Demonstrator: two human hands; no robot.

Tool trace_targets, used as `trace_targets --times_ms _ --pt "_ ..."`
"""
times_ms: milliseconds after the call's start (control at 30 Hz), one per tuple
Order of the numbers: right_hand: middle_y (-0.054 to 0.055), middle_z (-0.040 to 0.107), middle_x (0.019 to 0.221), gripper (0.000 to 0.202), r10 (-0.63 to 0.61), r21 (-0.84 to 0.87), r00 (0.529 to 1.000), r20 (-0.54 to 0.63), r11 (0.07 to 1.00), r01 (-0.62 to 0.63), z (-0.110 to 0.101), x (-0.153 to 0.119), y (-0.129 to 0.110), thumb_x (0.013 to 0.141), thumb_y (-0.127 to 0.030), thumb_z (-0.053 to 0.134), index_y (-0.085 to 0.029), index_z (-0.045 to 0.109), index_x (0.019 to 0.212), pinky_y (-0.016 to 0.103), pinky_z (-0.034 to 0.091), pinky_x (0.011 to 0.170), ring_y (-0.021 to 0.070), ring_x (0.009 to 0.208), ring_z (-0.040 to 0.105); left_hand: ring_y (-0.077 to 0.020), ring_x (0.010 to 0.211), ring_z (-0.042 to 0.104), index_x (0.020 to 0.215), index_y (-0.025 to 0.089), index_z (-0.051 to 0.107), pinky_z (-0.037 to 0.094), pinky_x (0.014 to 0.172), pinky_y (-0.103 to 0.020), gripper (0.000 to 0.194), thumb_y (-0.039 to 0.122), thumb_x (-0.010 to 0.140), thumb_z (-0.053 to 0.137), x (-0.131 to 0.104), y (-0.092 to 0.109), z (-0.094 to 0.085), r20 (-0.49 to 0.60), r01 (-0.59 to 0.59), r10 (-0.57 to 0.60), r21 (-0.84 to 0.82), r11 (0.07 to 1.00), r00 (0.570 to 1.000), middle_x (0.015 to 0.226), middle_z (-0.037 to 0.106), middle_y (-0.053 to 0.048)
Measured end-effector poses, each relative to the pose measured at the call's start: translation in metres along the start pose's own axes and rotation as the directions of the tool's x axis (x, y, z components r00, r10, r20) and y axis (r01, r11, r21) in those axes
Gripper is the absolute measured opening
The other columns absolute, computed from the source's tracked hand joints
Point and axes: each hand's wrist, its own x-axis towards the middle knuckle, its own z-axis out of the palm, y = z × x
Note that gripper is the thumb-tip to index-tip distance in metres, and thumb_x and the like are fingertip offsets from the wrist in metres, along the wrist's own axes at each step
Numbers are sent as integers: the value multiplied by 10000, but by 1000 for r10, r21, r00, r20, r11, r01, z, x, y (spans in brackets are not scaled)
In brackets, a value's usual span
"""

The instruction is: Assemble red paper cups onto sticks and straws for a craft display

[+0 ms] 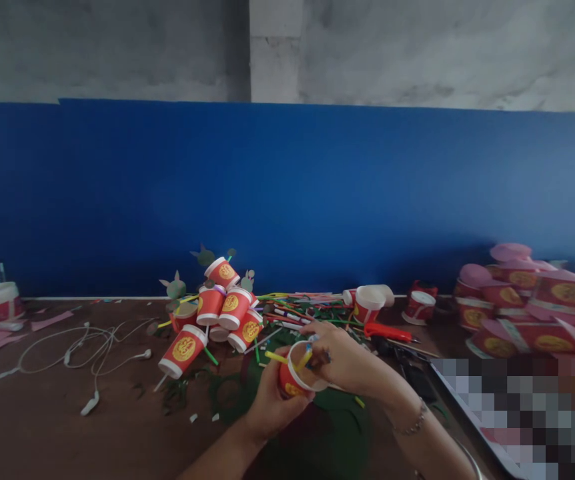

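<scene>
A red paper cup [293,388] with a white rim and a yellow round print is held around its side by my left hand [271,400], its mouth tilted toward me. Yellow straw pieces [303,360] stick out at the cup's rim, one of them pointing left. My right hand [335,353] is at the cup's right edge with its fingers bent over the opening, beside a small blue and yellow piece. What its fingertips hold is too small to make out. Green paper scraps [332,427] lie beneath both hands.
Stacked red cups [210,303] with straws stand left of centre. White earphones [90,402] lie at left. Straws and pens [287,313] lie behind my hands, an orange-red tool [390,331] to their right. Pink-topped cups [522,293] are heaped at right beside a pixelated tray-like object [472,417].
</scene>
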Motion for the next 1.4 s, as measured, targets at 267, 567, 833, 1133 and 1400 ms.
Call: trace_targets --times_ms 267,567,833,1133,1400 --pt "48 637 1031 251 14 -2 997 -81 1000 -14 6 4 -4 606 -33 497 -193 690 620 295 451 770 207 922 595 -199 913 609 1126 219 523 483 781 -282 603 277 589 790 4 0 -4 24 93 -90 -106 990 996 1024 651 -56" --pt "60 634 1097 244 14 271 972 -233 961 51 -13 -5 -19 747 -249 599 -214 664 979 349 423 914 219 1035 563 -211 883 607 1099 185 567 484 770 -297 536 306 619 773 -2 -2 -3 110 101 -100 -2 995 989 989 647 -72" --pt "-12 640 654 157 59 223 990 -127 974 -29 7 2 -24 777 -236 558 -177 664 676 220 380 571 123 619 545 -290 994 597 1243 167 506 471 841 -362 880 462 483 837 -5 -2 0 280 152 -114 -115 982 953 1118 627 -128" --pt "-25 561 598 251 41 131 958 -283 991 -3 17 5 -28 869 -263 454 -189 513 636 211 305 554 109 568 469 -288 956 622 1211 176 550 477 826 -367 932 548 402 827 1 -2 1 256 192 -133 -220 956 958 1067 664 -116" --pt "-14 561 578 276 88 124 918 -386 991 -43 24 8 -24 900 -324 403 -198 482 667 223 303 550 122 548 472 -296 970 599 1201 164 559 460 841 -369 897 483 415 850 1 -3 -4 287 189 -143 -139 972 947 1075 652 -118"
